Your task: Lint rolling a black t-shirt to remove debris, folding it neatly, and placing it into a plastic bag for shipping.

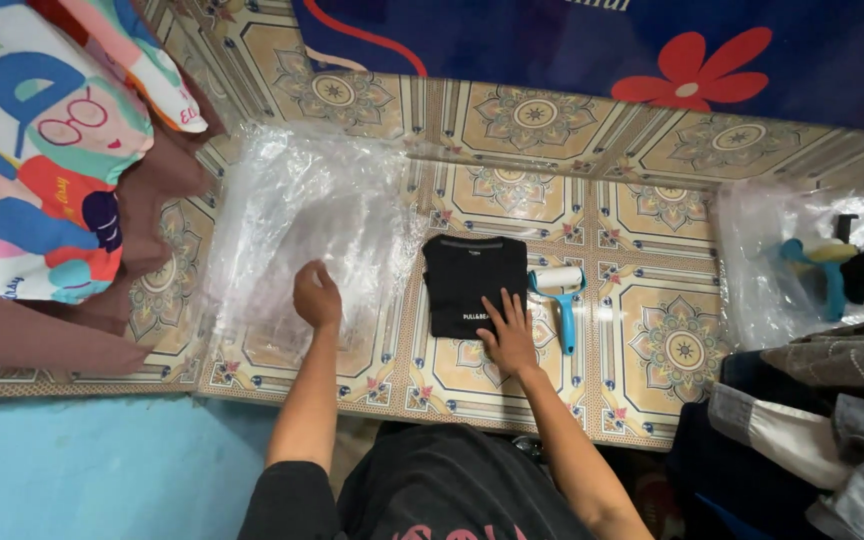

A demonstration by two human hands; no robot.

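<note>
The person wears a black short-sleeved shirt with pinkish-red print low on the front. Both forearms are bare, and the left hand and right hand wear nothing.

Left hand rests on clear plastic bags. Right hand lies flat on folded black shirt; blue-handled lint roller just beside it, on patterned floor.

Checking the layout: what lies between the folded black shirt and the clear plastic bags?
Only bare patterned floor tile separates the folded black shirt from the clear plastic bags, head view.
</note>
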